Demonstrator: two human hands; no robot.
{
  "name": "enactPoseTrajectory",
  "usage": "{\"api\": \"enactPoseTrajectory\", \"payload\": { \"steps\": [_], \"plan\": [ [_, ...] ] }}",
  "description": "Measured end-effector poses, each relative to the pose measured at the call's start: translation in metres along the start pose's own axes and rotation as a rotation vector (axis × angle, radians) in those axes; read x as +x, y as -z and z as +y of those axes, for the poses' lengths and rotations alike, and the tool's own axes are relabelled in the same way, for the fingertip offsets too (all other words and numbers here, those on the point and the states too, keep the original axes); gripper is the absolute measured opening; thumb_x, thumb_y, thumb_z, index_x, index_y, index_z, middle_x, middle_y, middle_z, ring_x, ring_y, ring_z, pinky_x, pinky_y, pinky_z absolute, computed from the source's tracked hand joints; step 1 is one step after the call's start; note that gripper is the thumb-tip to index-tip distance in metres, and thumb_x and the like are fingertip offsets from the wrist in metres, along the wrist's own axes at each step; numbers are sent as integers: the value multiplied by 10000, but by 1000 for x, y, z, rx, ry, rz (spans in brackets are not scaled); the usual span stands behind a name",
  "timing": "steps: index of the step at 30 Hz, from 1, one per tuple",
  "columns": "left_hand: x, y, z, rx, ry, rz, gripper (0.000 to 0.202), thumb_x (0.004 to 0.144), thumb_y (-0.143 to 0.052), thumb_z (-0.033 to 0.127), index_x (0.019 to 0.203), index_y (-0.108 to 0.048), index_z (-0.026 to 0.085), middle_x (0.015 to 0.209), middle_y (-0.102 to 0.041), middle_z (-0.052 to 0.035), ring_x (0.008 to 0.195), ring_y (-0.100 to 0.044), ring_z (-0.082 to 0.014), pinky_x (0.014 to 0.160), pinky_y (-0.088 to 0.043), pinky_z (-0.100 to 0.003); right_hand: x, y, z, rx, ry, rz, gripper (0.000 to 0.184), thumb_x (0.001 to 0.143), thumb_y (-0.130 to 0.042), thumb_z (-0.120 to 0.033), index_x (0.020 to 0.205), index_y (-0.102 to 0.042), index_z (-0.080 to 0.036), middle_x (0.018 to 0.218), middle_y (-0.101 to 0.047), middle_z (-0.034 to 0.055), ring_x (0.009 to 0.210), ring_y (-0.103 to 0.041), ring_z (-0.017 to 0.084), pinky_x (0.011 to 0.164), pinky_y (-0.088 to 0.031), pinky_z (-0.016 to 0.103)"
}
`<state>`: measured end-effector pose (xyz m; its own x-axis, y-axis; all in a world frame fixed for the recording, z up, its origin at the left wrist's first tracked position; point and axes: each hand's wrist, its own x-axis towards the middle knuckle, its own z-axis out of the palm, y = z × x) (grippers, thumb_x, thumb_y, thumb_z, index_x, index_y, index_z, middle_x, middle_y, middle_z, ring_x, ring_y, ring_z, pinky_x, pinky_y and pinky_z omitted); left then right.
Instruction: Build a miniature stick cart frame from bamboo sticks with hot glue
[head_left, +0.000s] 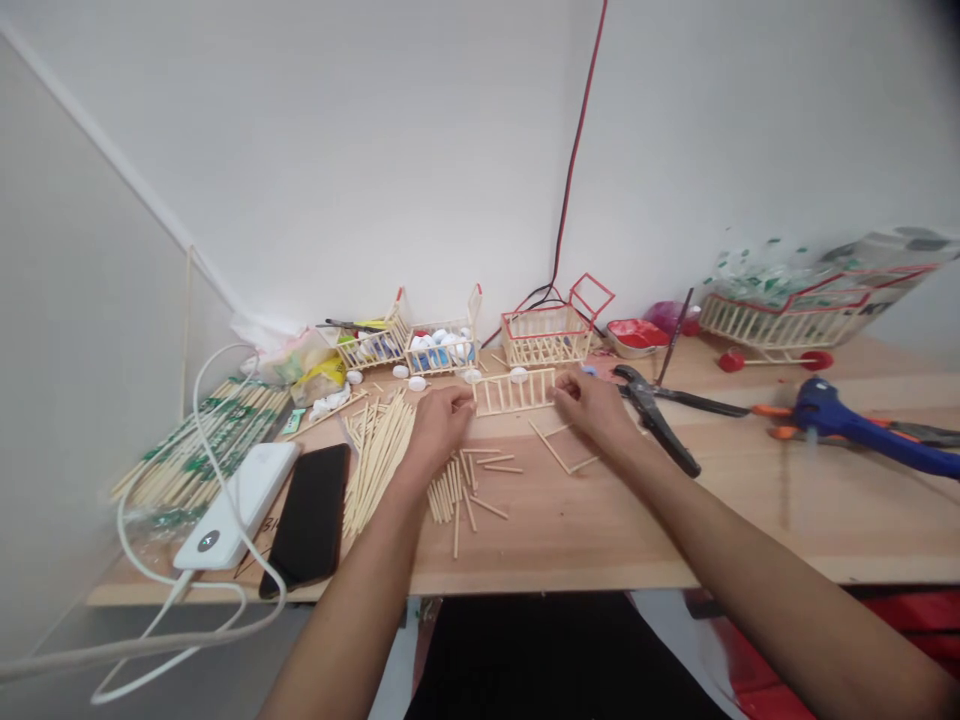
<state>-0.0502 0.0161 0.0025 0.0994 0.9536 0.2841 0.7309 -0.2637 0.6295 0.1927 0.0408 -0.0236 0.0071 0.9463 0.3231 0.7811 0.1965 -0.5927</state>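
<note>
A small fence-like panel of wooden sticks (514, 392) stands on its edge on the wooden table (600, 530). My left hand (439, 425) has its fingers closed on the panel's left end. Its right end is pinched by my right hand (592, 405). Short cut sticks (465, 480) lie scattered just in front of my left hand, and two longer sticks (559, 450) lie under my right wrist. A loose pile of long sticks (379, 450) lies to the left of my left hand.
Small stick baskets (442, 350) and a red-trimmed one (544, 335) stand at the back. Black cutters (660, 415) and a blue glue gun (862, 425) lie to the right. At the left are a black phone (309, 515), a white power bank (236, 505) and packed skewers (199, 440).
</note>
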Motion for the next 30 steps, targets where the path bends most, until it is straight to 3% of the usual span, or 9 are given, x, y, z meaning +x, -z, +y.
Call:
{"api": "enactPoseTrajectory", "payload": {
  "steps": [7, 13, 24, 30],
  "plan": [
    [0, -10, 2, -30, 28, 42, 302, 789, -591, 196, 1056, -718, 133, 1016, -740, -89, 859, -666, -207, 817, -483, -309, 9, 9, 12, -97, -23, 133, 111, 795, -525, -260, 765, -603, -188, 733, -661, 44, 669, -551, 177, 645, -338, 284],
    [0, -9, 3, 3, 34, 25, 294, 797, -595, 188, 1058, -720, 137, 1028, -738, -95, 875, -674, -214, 865, -486, -329, 16, 11, 11, -192, -118, 207, 123, 810, -517, -248, 758, -613, -192, 748, -678, 53, 712, -562, 197, 697, -319, 309],
    [-1, -8, 4, 46, 38, 0, 296, 814, -576, 206, 1070, -713, 152, 1015, -730, -88, 886, -661, -207, 866, -479, -324, 19, 11, 12, -260, -107, 172, 151, 849, -495, -264, 813, -624, -193, 811, -700, 79, 775, -589, 228, 748, -325, 345],
    [-3, -10, 4, 120, -106, -6, 282, 815, -549, 148, 1048, -707, 133, 1025, -723, -95, 964, -639, -225, 920, -469, -355, 18, 12, 9, -308, -106, 158, 175, 855, -481, -247, 847, -649, -195, 860, -707, 94, 863, -598, 255, 807, -316, 376]
  ]
}}
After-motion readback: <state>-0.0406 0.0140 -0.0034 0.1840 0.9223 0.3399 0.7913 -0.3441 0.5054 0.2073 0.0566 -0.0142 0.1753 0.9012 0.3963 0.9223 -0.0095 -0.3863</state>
